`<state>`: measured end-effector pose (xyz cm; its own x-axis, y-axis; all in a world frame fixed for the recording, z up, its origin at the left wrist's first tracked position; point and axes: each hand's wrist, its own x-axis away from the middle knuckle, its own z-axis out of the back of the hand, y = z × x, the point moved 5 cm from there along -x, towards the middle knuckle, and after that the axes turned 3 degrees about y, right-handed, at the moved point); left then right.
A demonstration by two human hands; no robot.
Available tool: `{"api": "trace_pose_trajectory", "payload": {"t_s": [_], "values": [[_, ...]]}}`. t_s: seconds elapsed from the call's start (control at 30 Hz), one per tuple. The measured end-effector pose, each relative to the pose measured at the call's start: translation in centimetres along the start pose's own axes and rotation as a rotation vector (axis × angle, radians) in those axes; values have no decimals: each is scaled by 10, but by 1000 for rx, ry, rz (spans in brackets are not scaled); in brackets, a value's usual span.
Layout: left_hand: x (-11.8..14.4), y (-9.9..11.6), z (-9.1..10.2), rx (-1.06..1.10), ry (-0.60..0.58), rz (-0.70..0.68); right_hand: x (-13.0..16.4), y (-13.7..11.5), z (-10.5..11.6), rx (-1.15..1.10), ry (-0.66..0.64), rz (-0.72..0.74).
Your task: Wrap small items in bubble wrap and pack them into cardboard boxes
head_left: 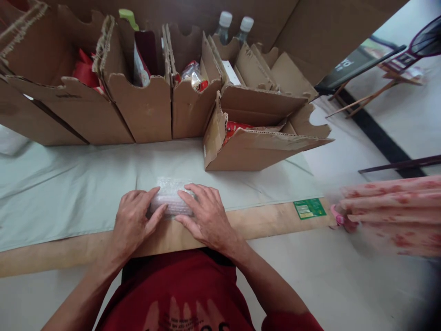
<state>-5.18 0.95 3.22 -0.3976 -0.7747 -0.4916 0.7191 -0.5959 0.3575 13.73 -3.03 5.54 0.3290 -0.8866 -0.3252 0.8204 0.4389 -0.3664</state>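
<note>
A small bundle rolled in clear bubble wrap (173, 202) lies near the front edge of the cloth-covered table (79, 193). What is inside the wrap cannot be made out. My left hand (136, 216) grips the bundle's left end, thumb on the near side and fingers curved over the top. At the other end, my right hand (208, 214) holds it the same way. A short flap of the wrap shows on the far side, between my fingers.
Open cardboard boxes (144, 110) line the back, holding packets. Another cardboard box (255, 149) juts forward at right. Two capped bottles (223, 27) stand behind. A green label (309, 208) is on the wooden edge. Someone in pink floral cloth (396, 216) is at right.
</note>
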Motion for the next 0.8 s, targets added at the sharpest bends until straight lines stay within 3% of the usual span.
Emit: {"api": "trace_pose_trajectory", "payload": {"t_s": [0.1,0.17,0.27,0.4,0.5,0.63,0.7,0.8], "values": [[-5,-5,2,2,20,138,-9,0,-11,47,-93,66],[1,-4,10,94,49,285,-16,8,-16,12,-111,-6],[18,2,19,400,79,571,-21,19,-13,-165,-11,-192],[35,17,2,918,-2,919,-9,15,-6,-463,43,-335],[32,24,-15,1115,-23,1063,3,10,-3,-628,22,-335],[25,29,-23,1117,8,1016,21,22,-2,-904,56,-459],[21,31,-23,1048,-30,904,28,27,-4,-1058,8,-525],[8,37,-19,937,-187,665,35,37,5,-1118,12,-567]]}}
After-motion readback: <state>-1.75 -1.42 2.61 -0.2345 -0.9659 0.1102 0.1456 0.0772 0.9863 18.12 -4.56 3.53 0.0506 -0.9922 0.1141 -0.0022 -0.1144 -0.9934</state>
